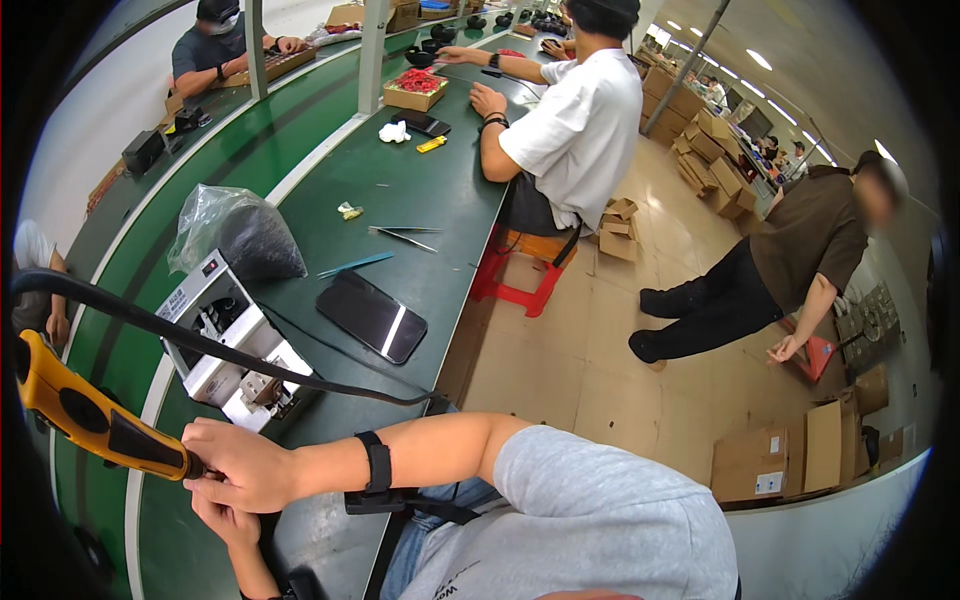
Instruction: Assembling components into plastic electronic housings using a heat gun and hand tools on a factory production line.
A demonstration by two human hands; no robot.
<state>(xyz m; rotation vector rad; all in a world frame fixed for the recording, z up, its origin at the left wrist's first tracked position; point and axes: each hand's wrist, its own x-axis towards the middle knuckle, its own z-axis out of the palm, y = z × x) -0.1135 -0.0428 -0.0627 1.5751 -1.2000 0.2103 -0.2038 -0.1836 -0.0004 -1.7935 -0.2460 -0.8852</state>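
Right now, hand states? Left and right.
Left hand: under the right one, at the tool's end; grip cannot be told.
Right hand: closed on the yellow tool.

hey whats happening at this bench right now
A person at a green workbench holds a yellow and black hand tool at its near end, right hand on top, left hand just beneath. A white machine and a dark phone lie on the bench. Further along, another person in white works seated.

Green bench [400, 190]: phone [371, 316], tweezers [405, 235], perhaps.
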